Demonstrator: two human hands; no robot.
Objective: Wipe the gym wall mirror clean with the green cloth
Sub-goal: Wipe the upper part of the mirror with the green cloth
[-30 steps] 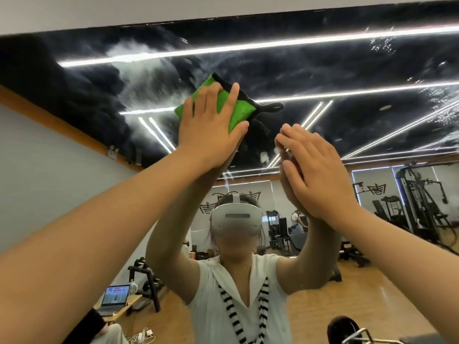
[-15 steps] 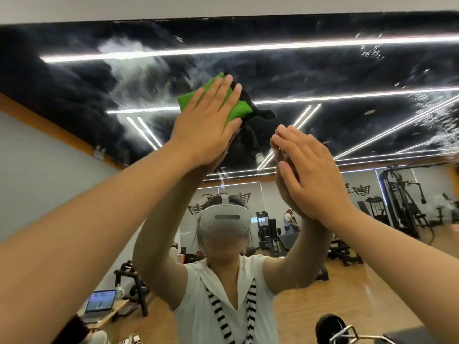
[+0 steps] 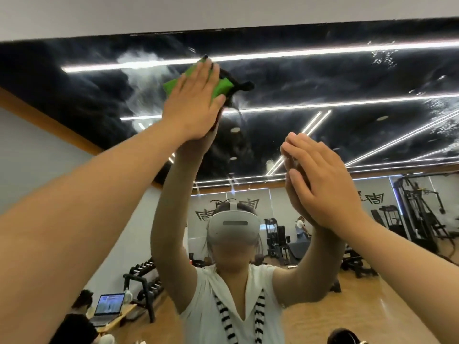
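Observation:
The gym wall mirror (image 3: 323, 78) fills the view, with its top edge under a pale wall band. Whitish smears and droplets show on the upper glass. My left hand (image 3: 193, 103) is raised high and presses the green cloth (image 3: 221, 87) flat against the mirror with straight fingers; most of the cloth is hidden under the palm. My right hand (image 3: 320, 180) rests flat on the glass lower and to the right, fingers straight, holding nothing.
The mirror reflects me in a white top with a headset, my raised arms, a dumbbell rack (image 3: 144, 276), a laptop on a bench (image 3: 109, 305), weight machines (image 3: 419, 214) and a wooden floor. Droplet patches (image 3: 383, 57) remain at the upper right.
My left hand has slid the green cloth up the glass towards the mirror's top edge. The right hand stayed flat on the glass and now sits lower relative to the left.

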